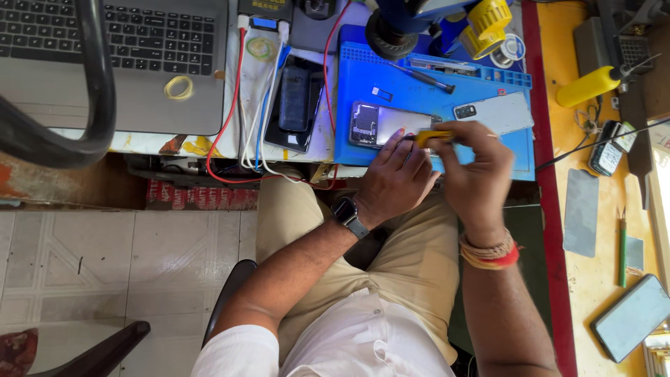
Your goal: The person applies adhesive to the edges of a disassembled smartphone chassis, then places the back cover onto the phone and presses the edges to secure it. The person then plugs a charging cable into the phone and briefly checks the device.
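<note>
An opened phone (pixel 380 124) lies back-up on the blue work mat (pixel 363 77), its inner parts showing at the left end. My right hand (pixel 474 174) grips a small yellow-handled screwdriver (pixel 433 136), whose tip points at the phone. My left hand (pixel 394 178) rests at the mat's near edge, fingers against the phone's right end beside the screwdriver. The detached pale back cover (pixel 495 112) lies just right of the phone.
A dark phone (pixel 294 103) lies beside red and white cables (pixel 241 105). A laptop (pixel 139 63) sits at far left. Another screwdriver (pixel 426 79), tape rolls (pixel 488 24), a yellow-handled tool (pixel 590 85) and a phone (pixel 631 318) lie on the right bench.
</note>
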